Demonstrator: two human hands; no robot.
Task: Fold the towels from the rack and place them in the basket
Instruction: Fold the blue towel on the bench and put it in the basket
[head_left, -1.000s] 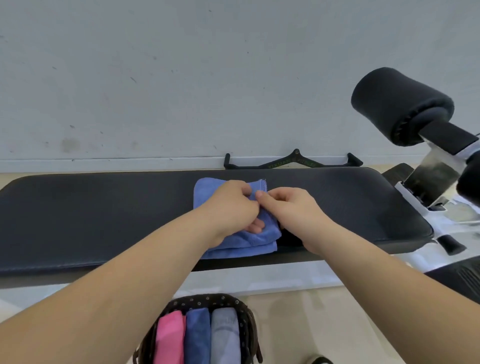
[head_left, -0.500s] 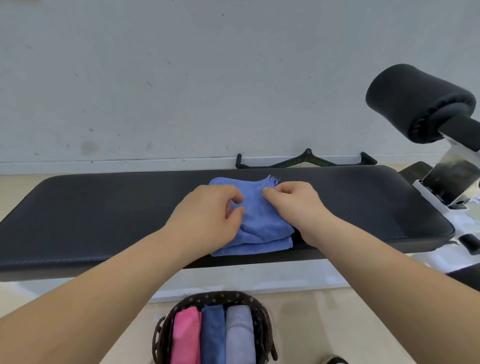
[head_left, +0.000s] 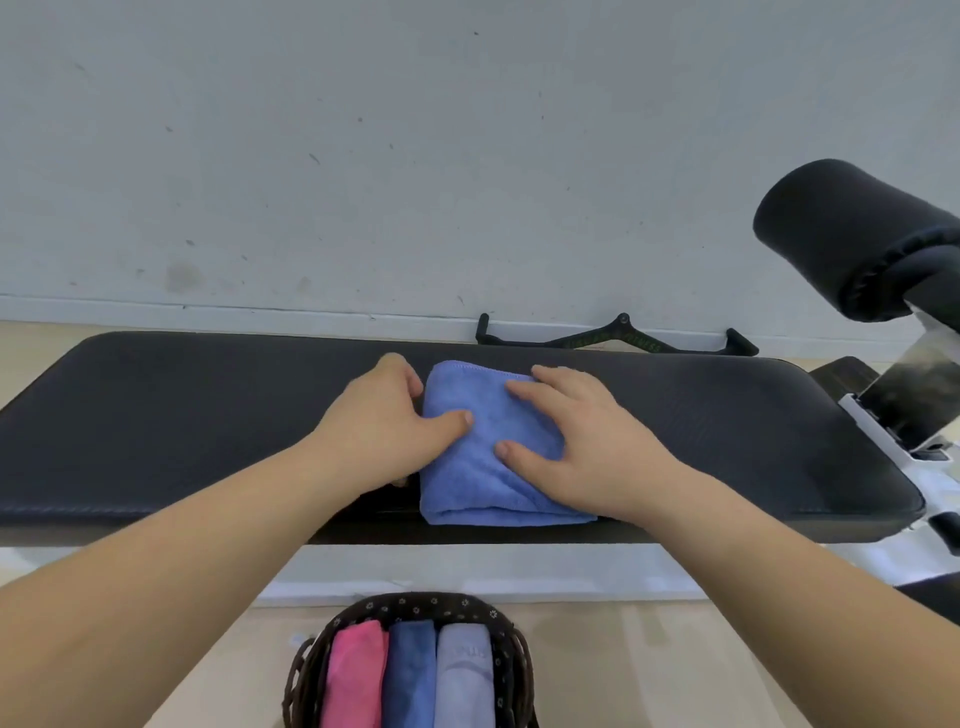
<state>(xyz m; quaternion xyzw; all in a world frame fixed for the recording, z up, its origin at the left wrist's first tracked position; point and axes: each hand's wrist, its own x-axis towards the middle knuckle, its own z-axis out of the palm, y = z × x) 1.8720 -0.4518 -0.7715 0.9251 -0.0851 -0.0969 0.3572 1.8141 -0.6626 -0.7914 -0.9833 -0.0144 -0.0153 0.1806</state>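
A folded blue towel (head_left: 483, 467) lies on the black padded bench (head_left: 208, 426), near its front edge and about midway along it. The right hand (head_left: 587, 447) rests flat on the towel's right half with fingers spread and straight, pressing the cloth down. The left hand (head_left: 379, 421) is at the towel's left edge: its thumb lies across the top and the curled fingers hug the side, pinching the fold, though whether they reach underneath cannot be seen. On the floor below the bench stands a dark woven basket (head_left: 415, 605) holding three folded towels upright side by side: a pink towel (head_left: 353, 675), a dark blue towel (head_left: 410, 670) and a lavender towel (head_left: 462, 675) with a faint mark too blurred to read. Behind the bench, against the wall, lies a black cable handle bar (head_left: 618, 338) with greenish lettering ending in "FITNESS"; the word before it is unreadable. A black foam roller pad (head_left: 852, 234) juts in at the right.
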